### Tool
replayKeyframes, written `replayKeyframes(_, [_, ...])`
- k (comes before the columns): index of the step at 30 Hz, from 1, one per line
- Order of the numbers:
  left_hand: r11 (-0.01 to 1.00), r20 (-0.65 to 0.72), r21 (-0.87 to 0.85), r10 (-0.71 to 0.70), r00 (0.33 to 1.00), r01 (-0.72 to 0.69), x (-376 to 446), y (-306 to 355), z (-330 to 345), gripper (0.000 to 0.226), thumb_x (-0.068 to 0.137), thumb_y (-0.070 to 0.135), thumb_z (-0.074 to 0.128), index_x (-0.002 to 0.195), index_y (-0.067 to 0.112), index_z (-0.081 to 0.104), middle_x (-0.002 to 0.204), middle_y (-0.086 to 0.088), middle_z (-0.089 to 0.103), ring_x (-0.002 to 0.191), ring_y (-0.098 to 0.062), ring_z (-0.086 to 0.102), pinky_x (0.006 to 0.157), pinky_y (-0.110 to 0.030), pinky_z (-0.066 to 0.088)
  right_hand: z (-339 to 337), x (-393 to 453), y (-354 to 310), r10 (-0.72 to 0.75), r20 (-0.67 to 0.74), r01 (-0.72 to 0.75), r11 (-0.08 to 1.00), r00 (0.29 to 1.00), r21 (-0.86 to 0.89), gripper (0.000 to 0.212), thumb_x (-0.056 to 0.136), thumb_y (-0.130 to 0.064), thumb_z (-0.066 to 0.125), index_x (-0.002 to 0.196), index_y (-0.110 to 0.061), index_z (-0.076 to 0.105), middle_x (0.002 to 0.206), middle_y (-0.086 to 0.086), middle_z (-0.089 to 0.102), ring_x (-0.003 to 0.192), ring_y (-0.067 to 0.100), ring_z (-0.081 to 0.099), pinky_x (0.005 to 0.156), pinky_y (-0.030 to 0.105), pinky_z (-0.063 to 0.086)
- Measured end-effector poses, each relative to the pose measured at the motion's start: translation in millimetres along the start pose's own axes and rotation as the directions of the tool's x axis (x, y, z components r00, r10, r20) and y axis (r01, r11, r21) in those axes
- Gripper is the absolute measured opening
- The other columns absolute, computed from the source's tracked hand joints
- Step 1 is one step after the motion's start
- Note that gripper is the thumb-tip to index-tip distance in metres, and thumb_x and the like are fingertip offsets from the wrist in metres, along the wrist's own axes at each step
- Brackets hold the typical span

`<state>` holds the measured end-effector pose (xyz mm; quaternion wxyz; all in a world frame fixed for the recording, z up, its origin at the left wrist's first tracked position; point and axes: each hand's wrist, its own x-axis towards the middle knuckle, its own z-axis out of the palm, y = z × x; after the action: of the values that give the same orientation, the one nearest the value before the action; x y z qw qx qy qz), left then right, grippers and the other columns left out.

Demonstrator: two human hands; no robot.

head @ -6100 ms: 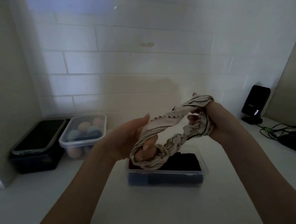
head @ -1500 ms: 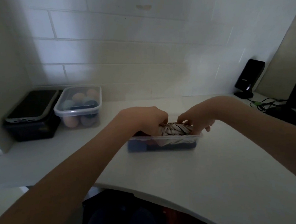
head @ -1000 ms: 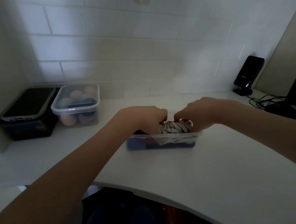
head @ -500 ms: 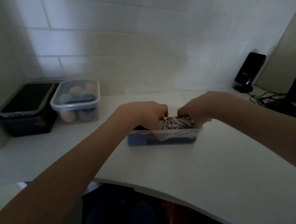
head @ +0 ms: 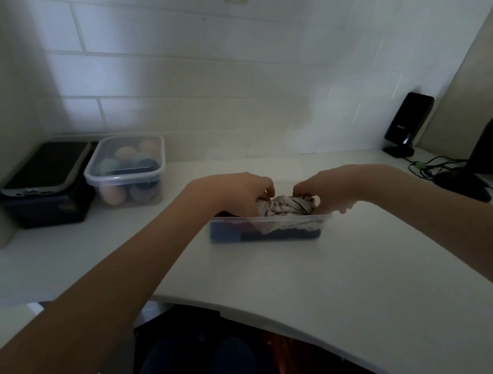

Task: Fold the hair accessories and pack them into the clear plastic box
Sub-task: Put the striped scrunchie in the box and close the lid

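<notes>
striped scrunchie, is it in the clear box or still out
In, partly: the striped scrunchie sits bunched in the clear plastic box, its top above the rim, both hands gripping it.

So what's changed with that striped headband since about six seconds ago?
The striped headband was held stretched in the air above the clear plastic box; now it sits bunched up inside the box. The left hand and right hand came down with it and still grip it. The lidded container stayed put.
</notes>
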<state>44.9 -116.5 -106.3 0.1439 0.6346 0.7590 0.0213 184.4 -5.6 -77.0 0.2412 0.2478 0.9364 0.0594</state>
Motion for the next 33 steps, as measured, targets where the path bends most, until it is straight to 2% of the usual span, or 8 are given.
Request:
replayKeyframes(7, [0.994,-0.032,-0.091,0.065,0.997,-0.068,-17,-7,-8,0.056,0.086,0.037,0.061,0.137,0.027,0.042,0.140,0.006,0.049,0.120,-0.013,0.047,0.098,-0.023,0.031,-8,-12,13,-0.101,0.161,0.045,0.947,0.982,0.319,0.045,0.096,-0.017,0.045,0.141,-0.025,0.039,0.111,-0.003,0.060,0.085,0.016,0.067,0.072,0.025,0.054])
replayKeyframes(10, [0.978,-0.139,-0.179,0.084,0.987,-0.109,-32,-17,-11,0.043,0.090,0.034,0.057,0.132,0.031,0.050,0.135,0.011,0.053,0.114,-0.004,0.047,0.094,-0.018,0.030,-8,-13,21,-0.104,0.032,0.082,0.911,0.994,0.405,0.044,0.093,-0.020,0.053,0.136,-0.028,0.046,0.099,-0.025,0.059,0.077,0.011,0.069,0.062,0.019,0.053])
replayKeyframes(16, [0.958,-0.475,-0.256,-0.007,0.880,-0.131,-45,-45,-5,0.027,0.086,0.023,0.064,0.113,0.024,0.066,0.119,0.002,0.065,0.108,-0.011,0.056,0.097,-0.031,0.045,-10,-12,25,-0.013,-0.314,0.154,0.890,0.949,0.429,0.017,0.087,-0.021,0.063,0.104,-0.023,0.068,0.097,-0.009,0.073,0.060,0.010,0.068,0.049,0.014,0.046])
replayKeyframes(20, [0.880,-0.594,-0.474,-0.301,0.746,-0.022,-42,-60,17,0.069,0.079,0.029,0.072,0.139,0.020,0.038,0.142,-0.004,0.044,0.125,-0.020,0.045,0.106,-0.038,0.039,7,-1,22,0.195,-0.516,0.126,0.843,0.834,0.523,0.017,0.087,-0.029,0.063,0.096,-0.015,0.058,0.094,0.008,0.066,0.067,0.018,0.058,0.058,0.025,0.041])
replayKeyframes(23, [0.555,-0.356,-0.832,-0.555,0.751,0.016,-34,-53,41,0.092,0.077,0.050,0.067,0.148,0.020,0.017,0.153,-0.008,0.029,0.137,-0.025,0.034,0.113,-0.043,0.030,39,14,3,0.434,-0.420,0.168,0.508,0.797,0.845,0.040,0.089,-0.042,0.055,0.115,-0.012,0.050,0.102,0.006,0.058,0.084,0.020,0.056,0.075,0.029,0.042])
replayKeyframes(25, [0.286,-0.193,-0.958,-0.577,0.793,-0.025,-30,-45,48,0.089,0.074,0.071,0.054,0.142,0.017,0.033,0.149,-0.007,0.041,0.132,-0.024,0.044,0.112,-0.043,0.032,53,26,-12,0.508,-0.256,0.193,0.174,0.822,0.966,0.050,0.091,-0.049,0.048,0.125,-0.013,0.048,0.117,0.006,0.059,0.101,0.021,0.057,0.090,0.032,0.043])
replayKeyframes(28, [-0.148,-0.098,-0.964,-0.568,0.817,-0.219,-23,-32,45,0.049,0.088,0.063,0.039,0.094,0.018,0.059,0.085,-0.001,0.077,0.075,-0.015,0.073,0.077,-0.036,0.055,53,37,-21,0.512,-0.135,0.285,-0.227,0.848,0.931,0.044,0.094,-0.048,0.041,0.118,-0.013,0.052,0.120,0.005,0.062,0.109,0.024,0.060,0.101,0.041,0.045])
replayKeyframes(33, [-0.309,-0.096,-0.869,-0.661,0.744,-0.387,-15,-28,45,0.049,0.095,0.052,0.034,0.119,0.015,0.056,0.096,-0.006,0.069,0.080,-0.022,0.067,0.061,-0.028,0.055,53,36,-28,0.485,-0.138,0.418,-0.534,0.863,0.734,0.030,0.096,-0.040,0.041,0.105,-0.017,0.059,0.099,0.000,0.066,0.079,0.017,0.063,0.081,0.032,0.051])
